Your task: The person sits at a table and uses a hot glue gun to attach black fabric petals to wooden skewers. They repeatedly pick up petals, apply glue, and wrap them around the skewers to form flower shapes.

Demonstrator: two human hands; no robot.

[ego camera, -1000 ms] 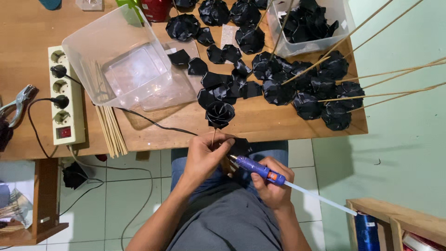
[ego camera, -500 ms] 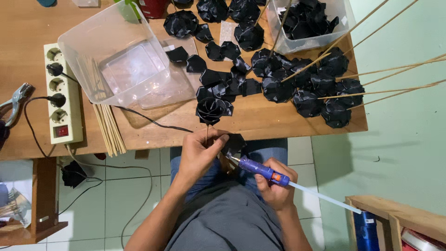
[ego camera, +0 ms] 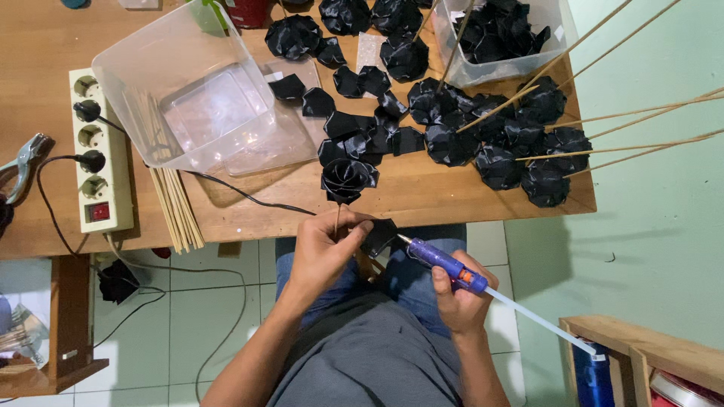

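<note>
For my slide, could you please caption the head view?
Left hand holds black paper rose on stick; right hand aims purple glue gun.

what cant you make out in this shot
Head view:
- glue gun trigger: wrapped by the right hand.
- stick under the black rose: lower end inside the left hand.
- pliers: cut off by the left edge.
- clear tub contents: partly cropped at the top.

Black paper rose (ego camera: 347, 179) on thin stick, upright, at counter edge. Loose black petal (ego camera: 378, 236) just below it. Purple glue gun (ego camera: 446, 265), nozzle near petal.
</note>
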